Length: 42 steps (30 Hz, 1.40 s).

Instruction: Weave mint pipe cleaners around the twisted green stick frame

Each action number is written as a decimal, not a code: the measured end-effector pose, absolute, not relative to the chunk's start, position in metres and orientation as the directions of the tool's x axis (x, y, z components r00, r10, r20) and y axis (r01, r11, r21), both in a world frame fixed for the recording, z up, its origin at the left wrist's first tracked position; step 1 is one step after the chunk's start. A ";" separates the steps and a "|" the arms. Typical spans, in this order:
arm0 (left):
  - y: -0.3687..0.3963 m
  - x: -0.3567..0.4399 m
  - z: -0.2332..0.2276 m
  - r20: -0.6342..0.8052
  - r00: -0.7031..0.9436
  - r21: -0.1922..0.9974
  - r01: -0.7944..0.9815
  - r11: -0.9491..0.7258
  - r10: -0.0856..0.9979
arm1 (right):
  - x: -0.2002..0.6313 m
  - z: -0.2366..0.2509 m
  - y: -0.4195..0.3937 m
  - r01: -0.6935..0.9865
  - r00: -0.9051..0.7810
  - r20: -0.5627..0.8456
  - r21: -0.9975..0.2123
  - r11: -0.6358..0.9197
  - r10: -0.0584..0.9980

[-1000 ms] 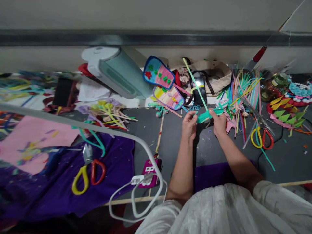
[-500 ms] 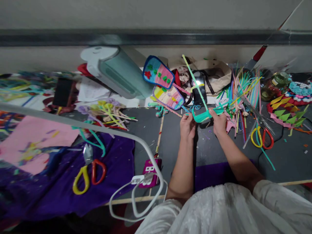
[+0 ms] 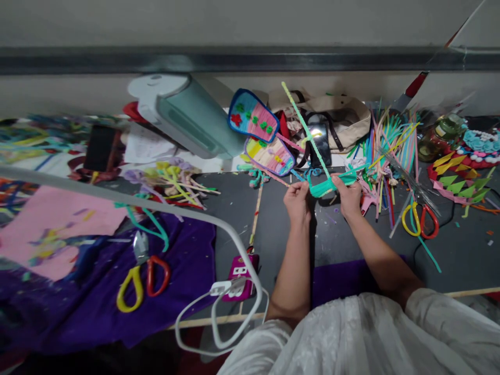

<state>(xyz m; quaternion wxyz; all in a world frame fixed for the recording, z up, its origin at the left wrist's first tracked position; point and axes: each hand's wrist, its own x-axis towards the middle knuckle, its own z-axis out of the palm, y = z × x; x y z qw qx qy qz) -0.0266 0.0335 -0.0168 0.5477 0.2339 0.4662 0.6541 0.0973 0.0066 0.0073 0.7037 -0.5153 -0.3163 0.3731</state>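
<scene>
Above the middle of the bench, the left hand point(image 3: 297, 202) and right hand point(image 3: 349, 198) each pinch one end of a teal pipe-cleaner bundle point(image 3: 327, 183), holding it taut while a pale green stem point(image 3: 304, 129) slants toward the far edge.

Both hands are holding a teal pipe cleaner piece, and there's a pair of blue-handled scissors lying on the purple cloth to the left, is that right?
Not quite: in the head view the scissors on the purple cloth have one yellow and one red handle. Both the left hand and right hand do hold the teal pipe cleaner piece.

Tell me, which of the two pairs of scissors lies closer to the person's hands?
The scissors on the dark mat beside the right hand. The other scissors lie far off on the purple cloth.
</scene>
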 end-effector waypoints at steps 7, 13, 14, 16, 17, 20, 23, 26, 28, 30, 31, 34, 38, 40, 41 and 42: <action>0.027 -0.024 -0.004 0.015 -0.382 0.976 -0.193 -0.096 0.924 | 0.096 0.011 0.003 -0.109 0.529 0.126 -0.970 0.215 0.839; 0.028 -0.024 -0.004 -0.095 -0.355 0.959 -0.282 -0.010 0.930 | 0.096 0.013 0.002 -0.045 0.500 0.143 -0.981 0.191 0.854; 0.029 -0.025 -0.004 -0.123 -0.347 0.950 -0.311 0.010 0.930 | 0.096 0.012 0.002 -0.056 0.499 0.136 -0.980 0.189 0.856; 0.030 -0.026 -0.005 -0.185 -0.323 0.927 -0.371 0.055 0.928 | 0.096 0.011 0.002 -0.089 0.497 0.119 -0.978 0.187 0.860; 0.031 -0.027 -0.005 -0.214 -0.307 0.914 -0.399 0.079 0.927 | 0.096 0.010 0.003 -0.111 0.497 0.109 -0.976 0.187 0.861; 0.032 -0.028 -0.005 -0.265 -0.263 0.882 -0.455 0.123 0.928 | 0.097 0.006 0.004 -0.179 0.497 0.080 -0.965 0.193 0.864; 0.032 -0.029 -0.005 -0.263 -0.245 0.865 -0.488 0.115 0.933 | 0.097 0.004 0.006 -0.223 0.494 0.059 -0.956 0.192 0.868; 0.032 -0.031 -0.005 -0.258 -0.234 0.860 -0.498 0.112 0.937 | 0.097 0.004 0.007 -0.233 0.493 0.043 -0.956 0.180 0.869; 0.031 -0.031 -0.005 -0.272 -0.226 0.855 -0.502 0.128 0.935 | 0.097 0.006 0.007 -0.226 0.496 0.029 -0.961 0.162 0.868; 0.032 -0.030 -0.004 -0.304 -0.215 0.840 -0.521 0.154 0.928 | 0.097 0.007 0.007 -0.224 0.504 0.021 -0.962 0.155 0.863; 0.032 -0.030 -0.003 -0.322 -0.210 0.829 -0.534 0.168 0.923 | 0.097 0.007 0.007 -0.230 0.507 0.022 -0.960 0.160 0.862; 0.032 -0.029 -0.003 -0.358 -0.202 0.805 -0.562 0.191 0.912 | 0.097 0.007 0.007 -0.261 0.508 0.030 -0.947 0.187 0.861; 0.032 -0.029 -0.004 -0.320 -0.239 0.838 -0.522 0.156 0.917 | 0.096 0.004 0.007 -0.268 0.488 0.029 -0.946 0.181 0.872; 0.031 -0.028 -0.004 -0.258 -0.265 0.870 -0.482 0.104 0.929 | 0.096 0.004 0.006 -0.251 0.486 0.027 -0.953 0.170 0.873; 0.030 -0.028 -0.004 -0.220 -0.277 0.884 -0.462 0.071 0.935 | 0.096 0.004 0.006 -0.244 0.488 0.027 -0.955 0.166 0.873; 0.030 -0.028 -0.004 -0.182 -0.286 0.894 -0.446 0.037 0.941 | 0.096 0.004 0.006 -0.241 0.489 0.027 -0.956 0.165 0.872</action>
